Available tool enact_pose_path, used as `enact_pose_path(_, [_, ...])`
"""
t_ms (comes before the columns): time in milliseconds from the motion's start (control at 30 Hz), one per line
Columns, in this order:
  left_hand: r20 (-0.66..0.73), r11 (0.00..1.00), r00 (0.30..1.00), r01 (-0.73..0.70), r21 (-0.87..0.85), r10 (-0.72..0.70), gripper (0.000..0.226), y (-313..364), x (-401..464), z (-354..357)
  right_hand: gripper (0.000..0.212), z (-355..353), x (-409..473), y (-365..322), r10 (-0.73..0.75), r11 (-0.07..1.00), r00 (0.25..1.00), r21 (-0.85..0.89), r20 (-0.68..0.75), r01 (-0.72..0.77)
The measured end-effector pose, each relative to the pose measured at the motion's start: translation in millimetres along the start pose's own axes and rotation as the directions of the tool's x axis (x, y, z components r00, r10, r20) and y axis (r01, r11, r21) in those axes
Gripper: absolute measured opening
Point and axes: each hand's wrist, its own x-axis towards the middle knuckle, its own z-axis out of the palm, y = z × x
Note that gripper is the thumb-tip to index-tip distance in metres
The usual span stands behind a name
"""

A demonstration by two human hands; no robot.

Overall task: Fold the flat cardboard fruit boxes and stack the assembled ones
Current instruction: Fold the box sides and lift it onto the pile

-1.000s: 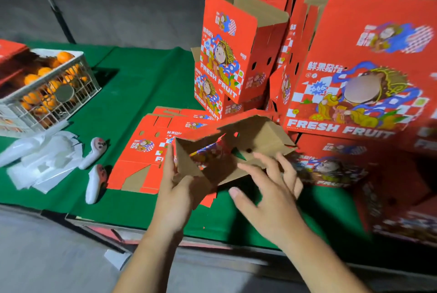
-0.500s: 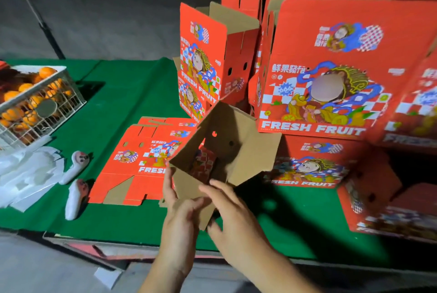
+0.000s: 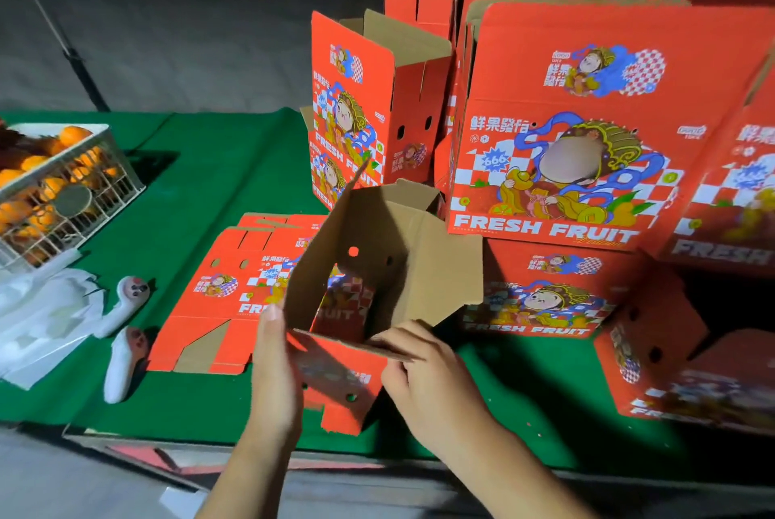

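While the box (image 3: 377, 267) was a half-collapsed sleeve lying low w/ the right hand spread inside it a sec ago, it now stands opened into a rough square tube, brown inside facing the camera, held up over the near edge of the green table (image 3: 218, 166). So the squaring-up step looks done; what's left on this one is prob. closing the bottom flaps, then stacking.

Left hand (image 3: 274, 371) sits flat along the box's left wall, fingers straight, thumb tip up at the wall's near edge; it presses rather than grips. Right hand (image 3: 423, 376) has come out of the interior and now pinches the near lower flap, fingers curled over its cardboard edge. That flap sticks out toward the person, red side down, not yet folded in.

Box position: in the air betw. both hands, in front of the flat blanks (image 3: 235, 283) lying on the table and just left of the assembled boxes (image 3: 587, 120) piled at the right. Whether its far end touches the pile behind, can't tell.

The view has also shifted right and down vs. before, so the crate of oranges (image 3: 54, 183) sits further left in frame; it and the white bags (image 3: 42, 317) look unmoved on the table.

Judgement: early-mid on this box, several blanks still flat, so lots left overall.
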Motion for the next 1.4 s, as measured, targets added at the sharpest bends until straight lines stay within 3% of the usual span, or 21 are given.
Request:
enact_pose_path(100, [-0.080,0.988,0.997,-0.029,-0.151,0.018,0.074,-6,-18,0,0.029,-5,1,4,0.005,0.991,0.999,0.136,-0.039,0.000])
enact_pose_path(267, [-0.144,0.959,0.986,0.043,-0.279,-0.086,0.047,-15,-40,-2,0.022,-4,-7,3,0.019,0.986,0.997,0.169,-0.072,-0.007])
enact_pose_path(400, [-0.085,0.962,0.986,0.120,-0.246,-0.145,0.032,-17,-32,-23,0.022,-2,-17,-3,0.035,0.988,0.997,0.155,-0.064,-0.025])
enact_pose_path(533, [0.160,0.976,0.974,0.179,-0.121,-0.159,0.045,-1,-10,-48,0.025,2,-23,-11,0.022,0.985,0.999,0.171,-0.027,-0.017])
enact_pose_path(633, [0.135,0.982,0.984,0.137,-0.133,-0.119,0.046,8,-9,-43,0.023,8,-26,-16,-0.007,0.980,1.000,0.197,-0.006,0.008])
enact_pose_path(733, [0.084,0.929,0.982,0.188,-0.320,-0.170,0.049,2,-22,-22,0.026,3,-17,-11,-0.023,0.930,0.993,0.362,-0.113,0.063])
enact_pose_path(833, [0.048,0.875,0.970,0.236,-0.424,-0.239,0.057,-11,-39,2,0.040,-4,10,4,0.012,0.874,0.991,0.483,-0.131,0.054])
enact_pose_path(900, [0.062,0.923,0.968,0.249,-0.292,-0.242,0.057,-17,-49,27,0.051,-11,29,21,0.159,0.876,0.983,0.472,-0.088,-0.100])
enact_pose_path(967, [0.071,0.950,0.960,0.277,-0.141,-0.270,0.052,-24,-57,50,0.065,-20,40,42,0.333,0.872,0.930,0.426,-0.154,-0.242])
enact_pose_path(1067, [0.332,0.968,0.909,0.243,0.067,-0.252,0.054,-25,-66,63,0.077,-31,38,58,0.424,0.792,0.860,0.578,-0.284,-0.200])
enact_pose_path(1100, [0.351,0.972,0.907,0.214,0.093,-0.233,0.055,-23,-63,59,0.079,-31,35,57,0.438,0.766,0.848,0.618,-0.300,-0.177])
enact_pose_path(1167, [0.224,0.981,0.956,0.175,0.078,-0.188,0.045,-17,-46,50,0.079,-26,28,53,0.434,0.778,0.848,0.600,-0.304,-0.183])
enact_pose_path(1267, [0.053,0.983,0.985,0.159,0.090,-0.164,0.053,-2,-11,40,0.108,-15,15,45,0.364,0.813,0.906,0.549,-0.218,-0.195])
enact_pose_path(1367, [0.061,0.980,0.979,0.189,0.060,-0.193,0.081,6,-5,42,0.135,-1,7,39,0.346,0.835,0.932,0.489,-0.109,-0.253])
enact_pose_path(1400, [0.098,0.973,0.968,0.230,0.027,-0.231,0.080,3,-12,46,0.138,4,6,37,0.356,0.846,0.927,0.462,-0.121,-0.265])
